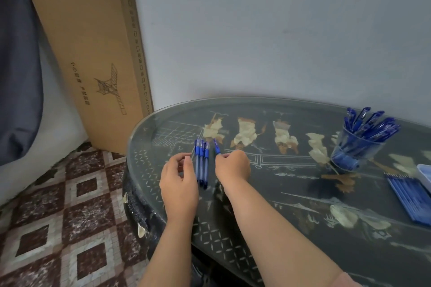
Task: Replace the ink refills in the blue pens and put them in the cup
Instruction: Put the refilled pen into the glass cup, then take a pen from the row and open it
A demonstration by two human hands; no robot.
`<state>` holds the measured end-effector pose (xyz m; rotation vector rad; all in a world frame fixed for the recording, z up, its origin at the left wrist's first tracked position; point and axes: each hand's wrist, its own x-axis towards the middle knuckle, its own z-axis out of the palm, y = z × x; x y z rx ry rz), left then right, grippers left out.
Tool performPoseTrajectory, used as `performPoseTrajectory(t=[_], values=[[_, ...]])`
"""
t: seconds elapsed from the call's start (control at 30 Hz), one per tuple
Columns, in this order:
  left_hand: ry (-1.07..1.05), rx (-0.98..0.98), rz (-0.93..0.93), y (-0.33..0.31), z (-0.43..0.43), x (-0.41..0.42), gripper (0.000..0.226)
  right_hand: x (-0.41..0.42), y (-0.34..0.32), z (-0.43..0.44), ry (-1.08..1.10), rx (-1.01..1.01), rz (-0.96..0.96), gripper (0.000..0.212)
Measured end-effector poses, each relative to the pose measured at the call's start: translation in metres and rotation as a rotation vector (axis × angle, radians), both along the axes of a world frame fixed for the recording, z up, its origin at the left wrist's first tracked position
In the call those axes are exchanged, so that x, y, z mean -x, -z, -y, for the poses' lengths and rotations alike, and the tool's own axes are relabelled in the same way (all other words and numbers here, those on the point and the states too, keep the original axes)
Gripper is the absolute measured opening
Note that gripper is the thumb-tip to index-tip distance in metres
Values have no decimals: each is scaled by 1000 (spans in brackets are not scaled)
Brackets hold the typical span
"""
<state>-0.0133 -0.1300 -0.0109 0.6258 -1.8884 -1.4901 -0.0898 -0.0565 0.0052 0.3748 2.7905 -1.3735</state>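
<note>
Glass tops the bench (291, 182). At centre, the left hand (179, 184) curls its fingers (180, 158) beside three blue pens (202, 165); I cannot tell if it holds anything. The right hand (233, 166) pinches another pen (217, 147). A nudge could roll the loose ones off the slick near edge. The cup (349, 154) stands far right.

A single head-worn camera looks forward and down, close over the table (291, 184) edge.

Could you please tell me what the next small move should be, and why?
Probably lift the blue pen that the right hand pinches toward the left hand to unscrew it; three pens lie between the hands, apart from the cup.
</note>
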Motion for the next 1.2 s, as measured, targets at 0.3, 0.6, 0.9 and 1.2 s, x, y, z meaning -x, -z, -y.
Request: performPoseTrajectory(t=[0.3,0.6,0.9,1.2], values=[[-22,240,-4,-6,-7,-6,16,-53,-12,-124,29,323,-114,16],[678,602,1,-9,-130,-11,52,-107,13,-258,-157,-46,-398,34],[651,454,-66,8,-186,-4,20,-94,33,-299,-232,-172,-497,25],[718,464,-32,10,-189,-1,20,-87,39,-295,-212,-289,-581,33]])
